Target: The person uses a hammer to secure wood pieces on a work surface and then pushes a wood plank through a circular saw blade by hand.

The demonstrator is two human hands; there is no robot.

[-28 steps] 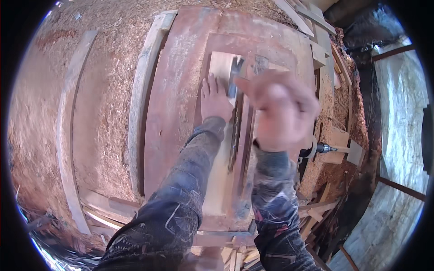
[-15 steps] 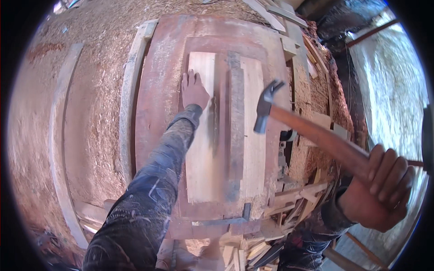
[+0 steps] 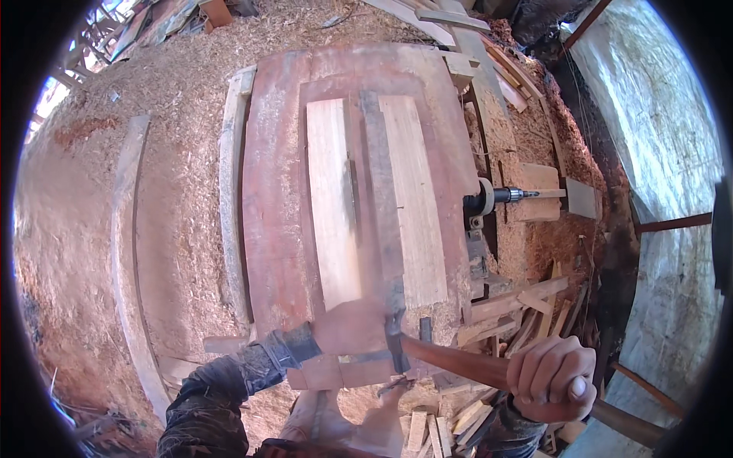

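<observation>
My right hand (image 3: 553, 379) is closed around the wooden handle of a claw hammer (image 3: 466, 362), whose dark metal head is low over the near end of a reddish wooden panel (image 3: 273, 198). Beside the hammer head, at the near end of a pale plank (image 3: 330, 202), is my left hand (image 3: 353, 328); motion smears its fingers. That plank lies lengthwise in the panel's recessed middle. A second pale plank (image 3: 416, 206) lies to its right, with a grey weathered strip (image 3: 379, 175) between them.
A power tool with a dark chuck (image 3: 508, 195) lies right of the panel. Loose boards and offcuts (image 3: 431, 433) are heaped at the near right. Long timbers (image 3: 126, 221) lie on shaving-covered ground at left. Translucent sheeting (image 3: 649, 99) hangs at far right.
My left hand has come from the far part of the left plank to its near end. The hammer has swung down and left, its head now low beside that hand.
</observation>
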